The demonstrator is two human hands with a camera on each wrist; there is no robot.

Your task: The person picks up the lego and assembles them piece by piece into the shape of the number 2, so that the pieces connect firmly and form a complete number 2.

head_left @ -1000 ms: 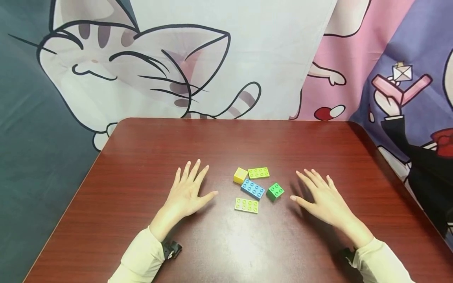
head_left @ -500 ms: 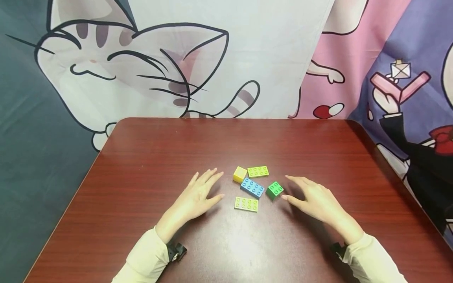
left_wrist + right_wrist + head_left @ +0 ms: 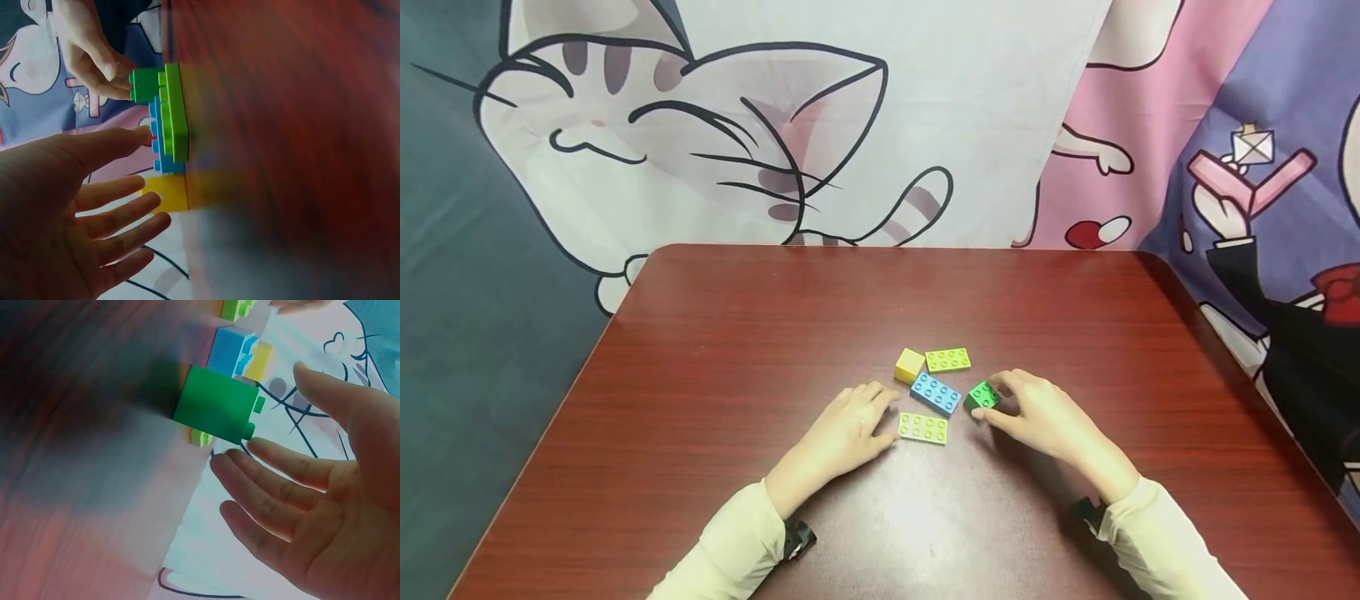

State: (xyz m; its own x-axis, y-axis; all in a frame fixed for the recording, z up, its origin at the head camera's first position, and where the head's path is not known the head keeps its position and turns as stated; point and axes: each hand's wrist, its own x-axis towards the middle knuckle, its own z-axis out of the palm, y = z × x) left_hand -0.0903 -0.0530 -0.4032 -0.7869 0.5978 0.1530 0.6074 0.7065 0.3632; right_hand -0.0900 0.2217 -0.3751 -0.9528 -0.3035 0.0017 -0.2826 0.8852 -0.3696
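Several toy building bricks lie close together on the table. My right hand (image 3: 1043, 415) is at the green brick (image 3: 982, 396), thumb and fingers on either side of it; the right wrist view shows the thumb apart from the green brick (image 3: 215, 405). Left of the group, my left hand (image 3: 848, 427) has its fingers spread beside the near lime brick (image 3: 922, 428) and holds nothing; whether it touches that brick I cannot tell. A blue brick (image 3: 936, 394) lies in the middle. Behind it are a yellow brick (image 3: 909, 365) and a second lime brick (image 3: 947, 360).
The reddish-brown wooden table (image 3: 760, 317) extends around the bricks on all sides. At its far edge hangs a printed cloth (image 3: 985, 108) with cartoon figures. Each wrist wears a small black device, the left device (image 3: 799, 540) showing beside the sleeve.
Both hands have moved inward toward the bricks, the left to the right and the right to the left. The right thumb and fingers have come around the green brick. The bricks stay in place.
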